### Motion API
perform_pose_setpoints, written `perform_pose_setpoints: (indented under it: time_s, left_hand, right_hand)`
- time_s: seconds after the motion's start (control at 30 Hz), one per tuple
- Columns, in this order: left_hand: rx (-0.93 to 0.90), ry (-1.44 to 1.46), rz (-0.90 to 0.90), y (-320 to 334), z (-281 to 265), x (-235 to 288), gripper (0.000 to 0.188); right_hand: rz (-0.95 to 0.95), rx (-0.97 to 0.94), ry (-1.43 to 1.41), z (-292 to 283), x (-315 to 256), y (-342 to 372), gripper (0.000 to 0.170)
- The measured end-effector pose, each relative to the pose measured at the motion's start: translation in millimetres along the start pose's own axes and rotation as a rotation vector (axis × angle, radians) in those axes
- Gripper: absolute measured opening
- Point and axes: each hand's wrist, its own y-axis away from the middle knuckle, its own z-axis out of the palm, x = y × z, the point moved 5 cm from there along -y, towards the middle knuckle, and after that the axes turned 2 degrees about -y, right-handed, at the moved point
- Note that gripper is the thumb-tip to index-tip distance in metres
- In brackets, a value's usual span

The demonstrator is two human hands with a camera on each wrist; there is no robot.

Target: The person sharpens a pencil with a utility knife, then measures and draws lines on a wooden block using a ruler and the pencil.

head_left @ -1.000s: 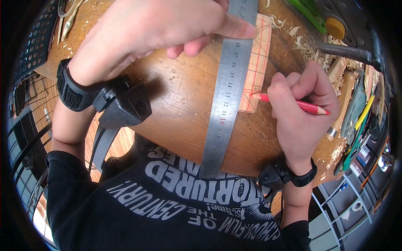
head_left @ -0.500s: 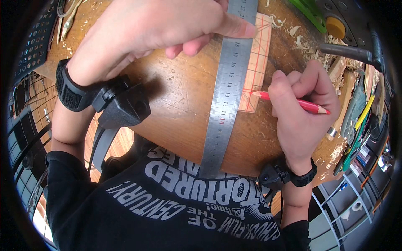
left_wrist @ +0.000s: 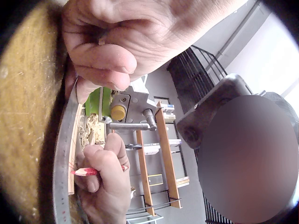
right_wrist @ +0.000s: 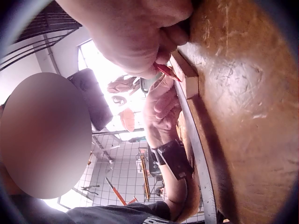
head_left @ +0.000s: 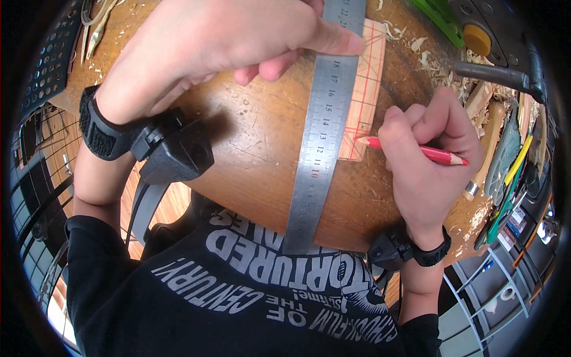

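Note:
My left hand point(head_left: 238, 35) holds a steel ruler point(head_left: 318, 137), its thumb pressed flat across the markings while other fingers curl beside the ruler. Under the ruler's right edge lies a small wooden block point(head_left: 364, 98), ruled with red and dark lines. A red pencil point(head_left: 437, 154) is pinched in my right hand point(head_left: 431, 154); its sharpened tip meets the block near the end closest to me, right by the ruler. From the right wrist view, the ruler point(right_wrist: 198, 154) lies along the top of the block point(right_wrist: 187, 81) and reaches well past its end.
Wood shavings point(head_left: 437, 71) and carving tools point(head_left: 505, 154) crowd the right side of the wooden table point(head_left: 250, 143). A metal clamp or vise part point(head_left: 493, 74) with a yellow knob point(head_left: 476, 40) stands at the far right. Beside it lies a green tool point(head_left: 440, 21).
The pencil tip has shifted slightly up and then back down along the ruler's edge, toward my body. The left hand, ruler and block have stayed in place.

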Motion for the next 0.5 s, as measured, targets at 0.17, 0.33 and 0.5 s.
perform_pose_setpoints:
  time_s: [0.17,0.33,0.5]
  left_hand:
    - [-0.003,0.003,0.01,-2.5,-0.4,-7.7,0.017]
    - [0.007,-0.004,-0.006,-2.8,-0.5,-4.7,0.018]
    - [0.001,0.018,0.052,-0.9,-0.1,-2.5,0.018]
  right_hand:
    - [-0.019,0.033,0.002,-1.2,1.2,-0.9,0.035]
    - [0.011,0.016,-0.023,1.0,-1.2,0.0,0.034]
    - [0.019,0.005,-0.047,-0.3,1.0,0.2,0.034]
